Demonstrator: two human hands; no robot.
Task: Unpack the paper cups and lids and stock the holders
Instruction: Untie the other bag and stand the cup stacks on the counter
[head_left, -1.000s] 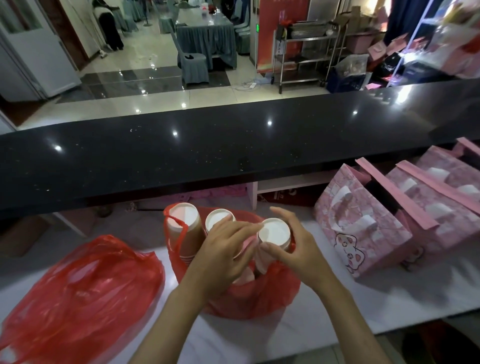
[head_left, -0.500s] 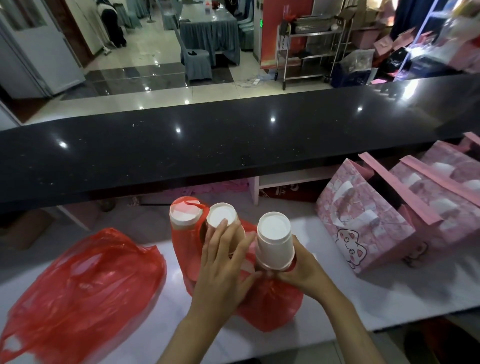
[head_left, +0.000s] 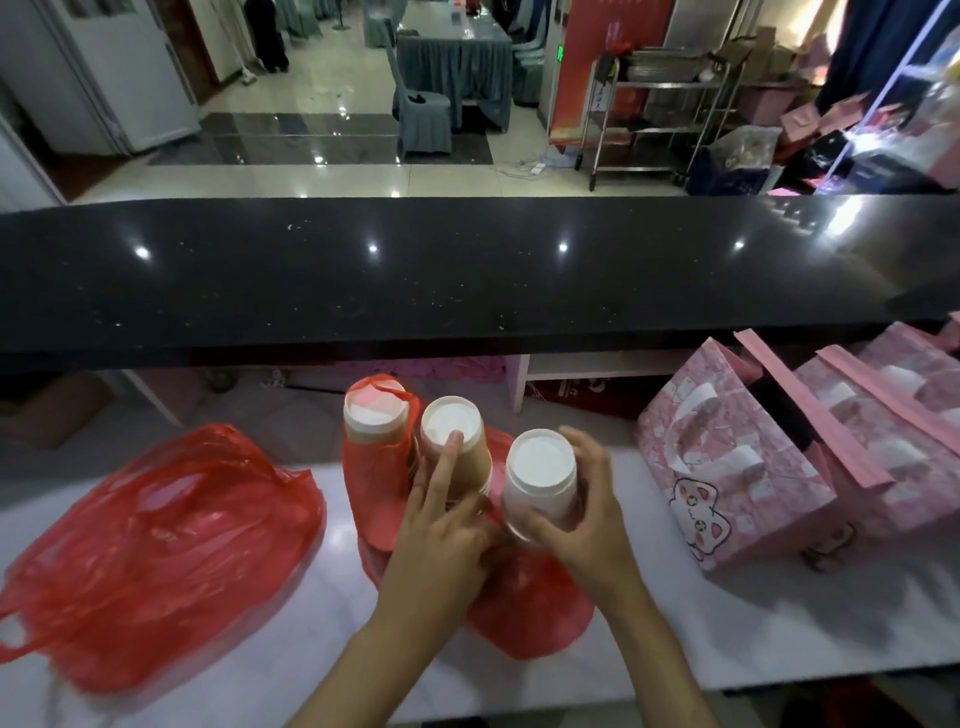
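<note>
So we pull white cup stack (head_left: 540, 480) clear with right hand (head_left: 584, 525) wrapped round it; left hand (head_left: 441, 525) grips brown stack (head_left: 457, 447), steadying red bag (head_left: 524, 608) on counter (head_left: 779, 639).

Dim foreground, bright background.
Ceiling lights glint as spots on the black counter (head_left: 467, 270); right hand (head_left: 582, 514) motion-blurred; wide-angle bending at edges.

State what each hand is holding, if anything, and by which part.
The right hand grips the white cup stack around its side wall. The left hand holds the brown cup stack by its side, one finger on top.
</note>
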